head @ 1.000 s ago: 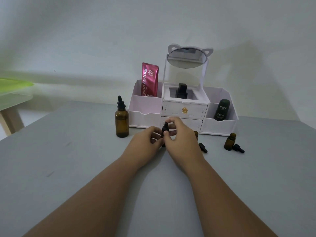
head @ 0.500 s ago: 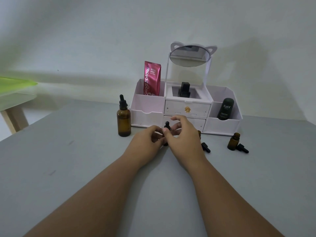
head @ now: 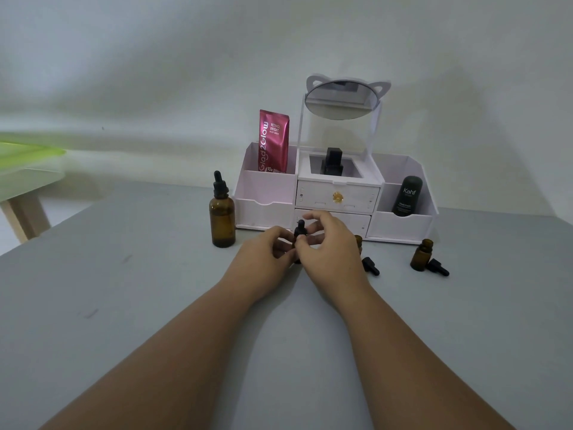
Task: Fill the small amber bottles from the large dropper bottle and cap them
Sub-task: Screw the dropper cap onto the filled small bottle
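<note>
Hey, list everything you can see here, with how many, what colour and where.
large dropper bottle: 1, amber with black dropper, upright left of organiser
small bottle: 1, black dropper top showing, body mostly hidden between both hands
open small bottle: 1, amber, upright on table at right
half-hidden small bottle: 1, amber, behind right hand
loose dropper caps: 2, black, lying on table
organiser: 1, white, with drawers, at table's back
mirror: 1, round, on organiser's top
sachet: 1, red, left compartment
Kahf tube: 1, dark, right compartment
black bottle: 1, centre compartment
table: 1, grey
left hand: 1, on small bottle
right hand: 1, fingers at its cap
</note>
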